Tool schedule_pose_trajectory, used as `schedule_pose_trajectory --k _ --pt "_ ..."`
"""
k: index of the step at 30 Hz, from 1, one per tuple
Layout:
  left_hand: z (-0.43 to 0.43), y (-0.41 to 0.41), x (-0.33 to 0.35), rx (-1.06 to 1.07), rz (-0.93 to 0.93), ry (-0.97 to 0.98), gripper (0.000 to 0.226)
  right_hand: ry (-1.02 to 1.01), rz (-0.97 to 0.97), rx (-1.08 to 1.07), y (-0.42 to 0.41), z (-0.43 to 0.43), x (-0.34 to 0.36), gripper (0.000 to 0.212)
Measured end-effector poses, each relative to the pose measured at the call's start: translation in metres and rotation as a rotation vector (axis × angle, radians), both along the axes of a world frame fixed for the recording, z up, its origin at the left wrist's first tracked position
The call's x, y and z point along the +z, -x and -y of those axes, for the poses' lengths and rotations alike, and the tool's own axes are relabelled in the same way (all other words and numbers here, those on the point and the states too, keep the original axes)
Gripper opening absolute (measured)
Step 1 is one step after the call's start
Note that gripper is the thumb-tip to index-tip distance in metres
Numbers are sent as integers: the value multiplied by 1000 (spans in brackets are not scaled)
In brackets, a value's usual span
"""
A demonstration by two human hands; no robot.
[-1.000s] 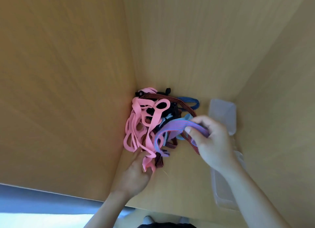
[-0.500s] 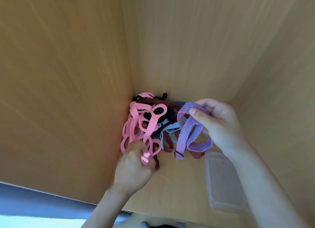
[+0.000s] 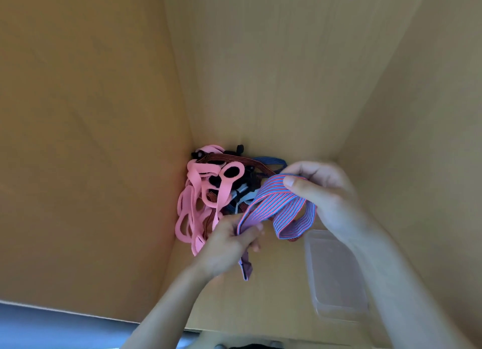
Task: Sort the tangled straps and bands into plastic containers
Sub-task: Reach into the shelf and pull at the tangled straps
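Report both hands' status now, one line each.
Left hand: closed on the lower end of the striped band.
Right hand: closed, pinching the same striped band at its upper end.

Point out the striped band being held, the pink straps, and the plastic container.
striped band [image 3: 276, 202]: head view, on the flat stretch between the two hands.
pink straps [image 3: 191, 207]: head view, on the loops at the pile's left side.
plastic container [image 3: 336, 278]: head view, on its clear bare bottom.
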State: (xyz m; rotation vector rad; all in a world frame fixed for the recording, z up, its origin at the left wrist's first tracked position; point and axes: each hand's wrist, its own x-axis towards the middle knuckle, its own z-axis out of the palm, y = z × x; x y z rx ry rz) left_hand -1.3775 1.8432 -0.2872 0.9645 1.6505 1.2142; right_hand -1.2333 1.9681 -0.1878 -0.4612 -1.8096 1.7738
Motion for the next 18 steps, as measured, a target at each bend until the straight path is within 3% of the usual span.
schedule_pose_trajectory --k 4,10,15,18 --pt "7 6 -12 52 74 30 29 -24 136 -62 -14 -7 -11 19" --pt "27 29 -23 180 114 51 30 -67 365 84 -37 -9 -31 36" --pt "44 53 -29 271 -18 100 22 -286 698 80 -54 -11 -55 10" --pt "48 57 -30 316 -63 125 21 -286 676 -12 -63 -15 -60 10"
